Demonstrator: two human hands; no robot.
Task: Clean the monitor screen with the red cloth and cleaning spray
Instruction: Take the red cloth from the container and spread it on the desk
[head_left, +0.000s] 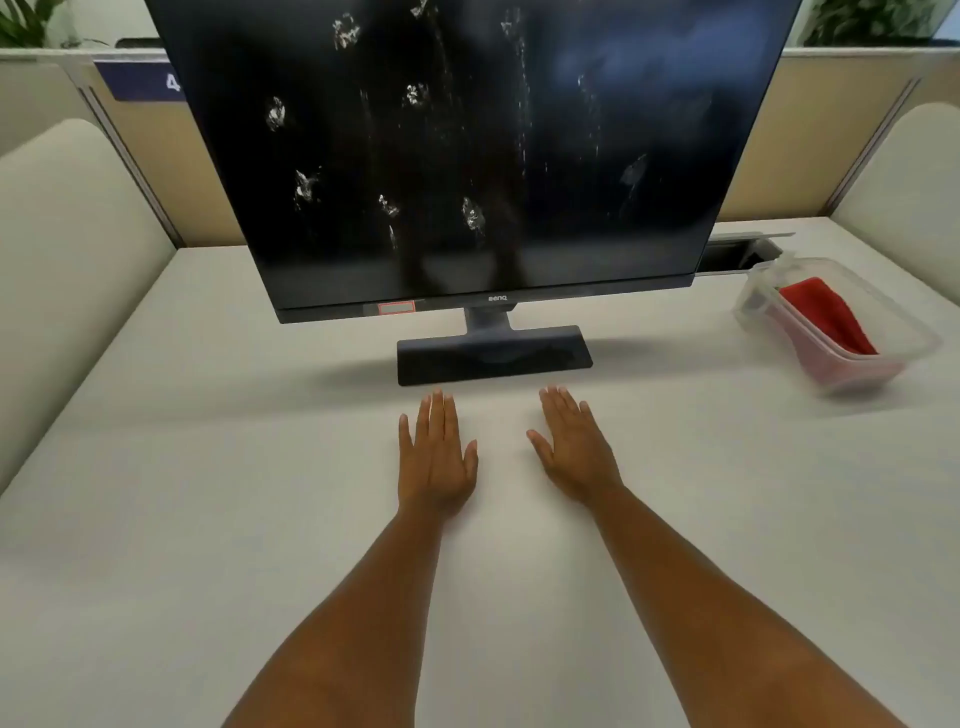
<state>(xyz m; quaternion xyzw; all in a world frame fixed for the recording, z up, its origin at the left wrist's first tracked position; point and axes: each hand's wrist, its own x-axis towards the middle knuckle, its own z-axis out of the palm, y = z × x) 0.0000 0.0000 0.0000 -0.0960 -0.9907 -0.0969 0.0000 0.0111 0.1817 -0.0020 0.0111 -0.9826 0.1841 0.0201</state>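
- My left hand (437, 457) and right hand (576, 451) lie flat on the worktop (208, 467), fingers (441, 410) straight, holding nothing.
- Spattered monitor (467, 156) ahead.
- Red cloth (826, 317) in a clear tub (914, 332) at right.

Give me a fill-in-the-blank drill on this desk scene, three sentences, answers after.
1. The red cloth lies inside a clear plastic ____ on the person's right side of the desk.
2. Both the left hand and the right hand lie flat and hold ____.
3. The monitor screen is switched off and carries white ____ and streaks.

Missing words: container; nothing; smudges
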